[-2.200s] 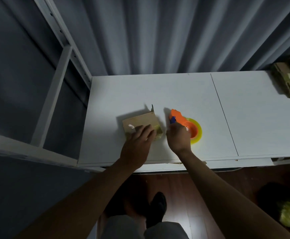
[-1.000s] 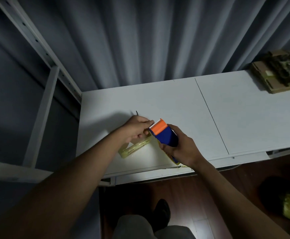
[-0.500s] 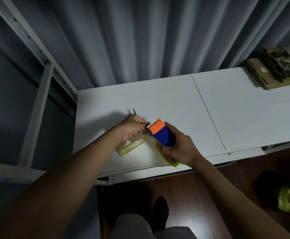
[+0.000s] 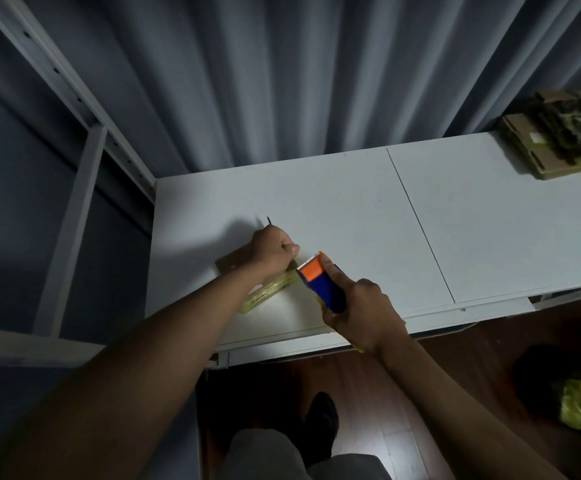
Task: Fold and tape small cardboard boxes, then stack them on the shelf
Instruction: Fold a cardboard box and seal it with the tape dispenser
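The small cardboard box (image 4: pixel 247 271) lies on the white table (image 4: pixel 334 209) near its front edge, long axis running from the near left up toward the far right, its taped yellowish side (image 4: pixel 265 292) facing the camera. The left hand (image 4: pixel 273 252) sits on top of the box with fingers curled into a fist, thumb out toward the dispenser; whether it pinches the tape end there is hard to make out. Just beside it, the right hand (image 4: pixel 361 311) wraps round the blue-and-orange tape dispenser (image 4: pixel 320 284), index finger laid along its side, the orange toothed end pointing up and left at the box. The dispenser's roll is hidden behind the hand, only a yellow sliver showing at the wrist. Much of the box is covered by the left forearm. Far right, a stack of flattened cardboard (image 4: pixel 555 136) is cut by the frame edge.
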